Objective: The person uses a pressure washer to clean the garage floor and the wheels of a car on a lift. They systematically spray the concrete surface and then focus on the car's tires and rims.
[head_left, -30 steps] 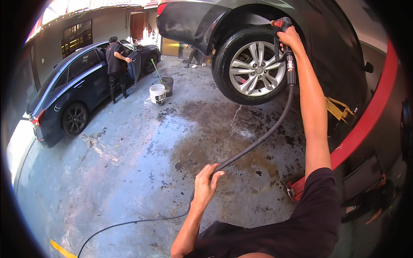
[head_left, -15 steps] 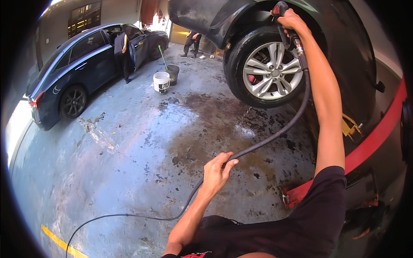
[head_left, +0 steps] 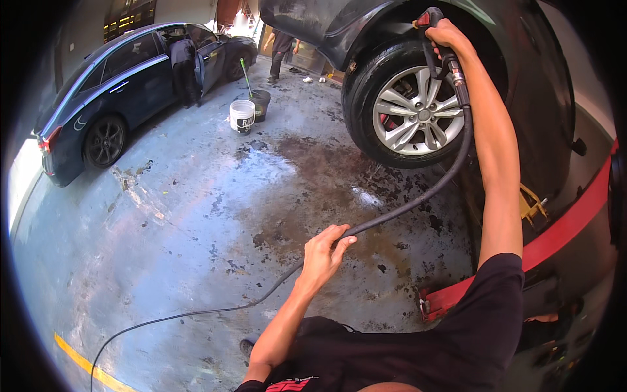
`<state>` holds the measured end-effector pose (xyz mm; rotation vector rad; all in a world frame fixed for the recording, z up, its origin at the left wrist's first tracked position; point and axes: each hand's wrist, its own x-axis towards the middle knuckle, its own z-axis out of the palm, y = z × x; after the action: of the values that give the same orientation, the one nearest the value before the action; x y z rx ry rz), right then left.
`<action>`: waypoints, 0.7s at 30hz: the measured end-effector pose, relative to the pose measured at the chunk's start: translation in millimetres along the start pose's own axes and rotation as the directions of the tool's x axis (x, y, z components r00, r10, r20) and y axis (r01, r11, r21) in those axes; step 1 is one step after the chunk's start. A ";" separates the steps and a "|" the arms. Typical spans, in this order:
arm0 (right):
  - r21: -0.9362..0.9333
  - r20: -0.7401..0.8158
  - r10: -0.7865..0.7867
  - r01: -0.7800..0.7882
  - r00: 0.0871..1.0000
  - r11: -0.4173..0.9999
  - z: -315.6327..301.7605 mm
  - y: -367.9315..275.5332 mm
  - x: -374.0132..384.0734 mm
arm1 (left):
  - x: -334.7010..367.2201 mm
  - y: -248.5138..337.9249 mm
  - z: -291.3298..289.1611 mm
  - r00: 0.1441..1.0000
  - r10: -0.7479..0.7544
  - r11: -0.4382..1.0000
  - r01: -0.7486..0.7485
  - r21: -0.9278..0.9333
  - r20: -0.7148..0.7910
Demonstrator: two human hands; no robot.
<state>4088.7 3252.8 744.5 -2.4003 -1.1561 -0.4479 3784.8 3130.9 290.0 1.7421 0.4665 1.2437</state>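
Observation:
My right hand is wrapped round the grip of a black spray gun with a red part, raised in front of the wheel arch. The gun overlaps the upper edge of a car wheel with silver spokes and a wet black tyre. From the gun's metal coupling a black hose curves down to my left hand, which is closed round it at about waist height. Past that hand the hose trails along the floor to the lower left. The fingertips of my right hand are partly hidden behind the gun.
A red lift arm runs along the right, near a yellow metal bracket. White and dark buckets stand ahead, left of the wheel. Farther left, a person leans into a dark blue car. Another person stands behind.
My view has shifted slightly. Both hands keep their holds, and the hose on the floor has swung straighter. The person at the blue car leans farther in; the one behind has moved left.

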 end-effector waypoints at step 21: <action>-0.117 -0.281 0.146 -0.185 0.949 0.976 -20.7 -32.9 -41.1 | -7.8 -7.7 -57.1 0.977 -0.078 0.995 0.090 -0.052 0.197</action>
<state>4035.9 3233.6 751.2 -2.4346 -0.8200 -0.7976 3732.4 3155.2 283.4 1.7538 0.3796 1.0052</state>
